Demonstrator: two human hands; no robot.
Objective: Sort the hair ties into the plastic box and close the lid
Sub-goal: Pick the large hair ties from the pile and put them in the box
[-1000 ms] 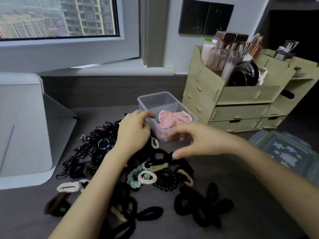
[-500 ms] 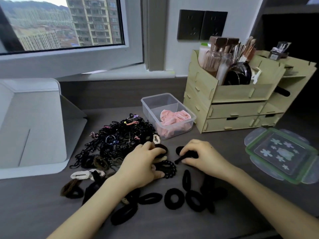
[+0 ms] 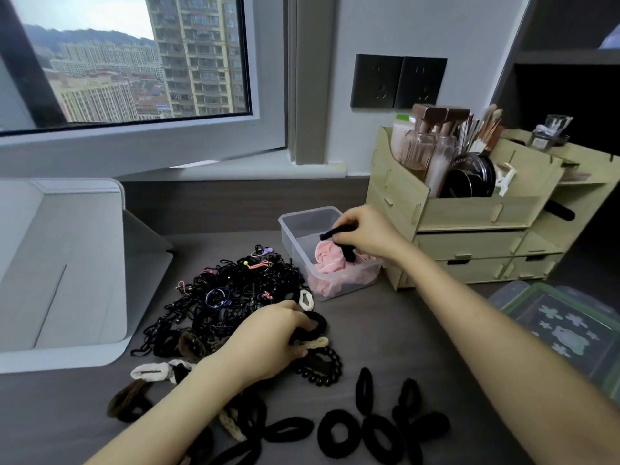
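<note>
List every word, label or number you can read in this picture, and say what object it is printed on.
"SNOW": part of a curved line of lettering on the round black compact in the wooden organizer; the rest is too blurred to read.
Bottles in the organizer: no legible labels.
Nothing else carries readable text.

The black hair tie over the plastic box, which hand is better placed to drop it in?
Right. The right hand already holds the black hair tie above the plastic box; the left hand is down at the pile.

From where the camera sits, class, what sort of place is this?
Probably a dressing desk in a high-rise flat: a wooden organiser holds makeup brushes and bottles, hair ties heap on the desk, and the window shows apartment towers.
</note>
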